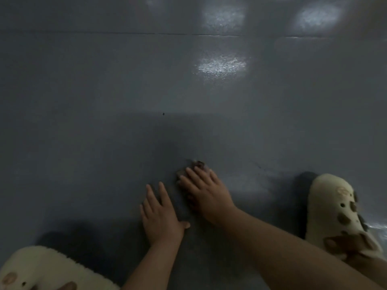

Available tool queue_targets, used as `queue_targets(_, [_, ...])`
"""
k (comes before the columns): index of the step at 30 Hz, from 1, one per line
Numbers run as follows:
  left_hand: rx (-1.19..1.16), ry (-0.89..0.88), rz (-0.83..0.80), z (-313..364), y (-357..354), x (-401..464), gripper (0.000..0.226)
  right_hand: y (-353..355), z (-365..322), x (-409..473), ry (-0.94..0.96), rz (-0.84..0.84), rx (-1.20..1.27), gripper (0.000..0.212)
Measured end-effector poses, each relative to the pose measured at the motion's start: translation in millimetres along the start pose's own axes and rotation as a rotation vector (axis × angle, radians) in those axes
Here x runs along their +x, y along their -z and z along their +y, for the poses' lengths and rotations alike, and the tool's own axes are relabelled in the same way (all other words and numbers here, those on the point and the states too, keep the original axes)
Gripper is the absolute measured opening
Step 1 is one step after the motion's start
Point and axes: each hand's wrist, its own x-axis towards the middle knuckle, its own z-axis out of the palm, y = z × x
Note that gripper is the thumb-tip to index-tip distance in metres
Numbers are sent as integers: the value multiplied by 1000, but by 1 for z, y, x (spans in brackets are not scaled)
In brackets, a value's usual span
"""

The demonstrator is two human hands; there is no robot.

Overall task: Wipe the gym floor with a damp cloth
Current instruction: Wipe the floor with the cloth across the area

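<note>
The grey gym floor (pixel 125 91) fills the view, dim, with bright light patches at the top. My right hand (pixel 206 191) lies flat, fingers straight, pressing a small dark cloth (pixel 198 164) against the floor; only the cloth's far edge shows past my fingertips. My left hand (pixel 160 216) rests flat on the bare floor just left of it, fingers spread, holding nothing.
A cream fuzzy slipper (pixel 339 212) with dark spots stands at the right, another slipper (pixel 41 271) at the bottom left. A seam line (pixel 146 33) crosses the floor near the top. A tiny dark speck (pixel 163 114) lies ahead of my hands.
</note>
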Motion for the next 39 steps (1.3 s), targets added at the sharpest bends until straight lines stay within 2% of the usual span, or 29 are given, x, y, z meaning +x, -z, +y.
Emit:
queue_targets(2, [46, -80, -14, 2, 0, 4, 119, 4, 41, -11, -185, 44, 17, 55])
queue_targets(5, [99, -135, -37, 2, 0, 11, 109, 8, 98, -38, -498, 208, 102, 55])
queue_targets(6, [108, -129, -39, 2, 0, 12, 108, 12, 110, -47, -623, 192, 146, 54])
queue_targets(8, [112, -117, -44, 3, 1, 13, 108, 15, 119, -52, -821, 190, 184, 53])
queue_targets(10, [112, -105, -55, 6, 3, 12, 108, 14, 103, -41, -901, 209, 261, 53])
queue_targets(12, [107, -106, -69, 9, 5, 12, 108, 8, 73, -23, -798, 237, 296, 51])
queue_targets(14, [74, -126, -100, 5, 5, 13, 111, 3, 36, -15, -500, 245, 277, 53])
queue_targets(15, [62, -147, -128, 1, 4, 14, 114, 0, 13, -16, -337, 207, 230, 55])
queue_targets(17, [81, -214, -204, -10, 8, 15, 118, -4, -22, -25, -29, -38, 174, 60])
queue_targets(18, [95, -241, -233, -15, 11, 14, 117, -4, -31, -30, 56, -125, 153, 61])
queue_targets(20, [84, -256, -228, -22, 18, 9, 111, -8, -28, -37, 218, -123, 5, 55])
queue_targets(21, [54, -250, -209, -24, 21, 5, 110, -8, -23, -39, 238, -93, -56, 51])
queue_targets(24, [-27, -244, -177, -22, 28, -12, 114, 9, 15, -47, 9, -65, -111, 50])
queue_targets(26, [-48, -264, -168, -18, 34, -25, 115, 22, 40, -59, -230, -199, -46, 54])
queue_targets(27, [-61, -270, -162, -15, 36, -31, 115, 33, 48, -65, -280, -219, -26, 55])
queue_targets(32, [-122, -251, -126, -9, 48, -70, 111, 61, 42, -93, -309, -141, 159, 47])
queue_targets(39, [-171, -267, -79, 2, 62, -116, 107, 62, 12, -127, -292, 58, 232, 46])
